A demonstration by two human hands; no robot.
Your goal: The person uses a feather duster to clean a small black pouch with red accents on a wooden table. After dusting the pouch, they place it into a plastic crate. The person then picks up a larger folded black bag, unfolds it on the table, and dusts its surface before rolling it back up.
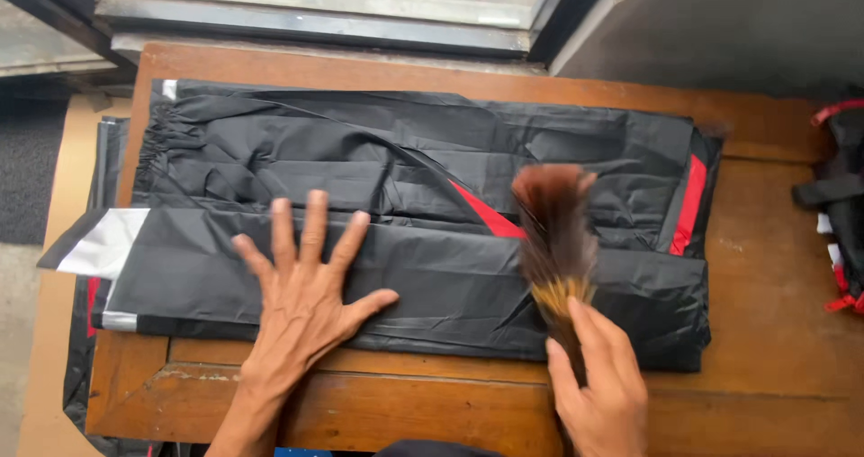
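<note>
Brushing feather duster [555, 232] over black garment [432, 268], right hand [598, 380] grip

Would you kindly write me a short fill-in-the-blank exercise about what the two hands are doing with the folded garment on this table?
1. The left hand lies flat, fingers spread, on the folded ____ garment.
2. The right hand grips a feather ____ by its handle.
3. The garment carries stripes coloured ____.
4. The garment rests on a table made of ____.

Missing words: black; duster; red; wood
</note>
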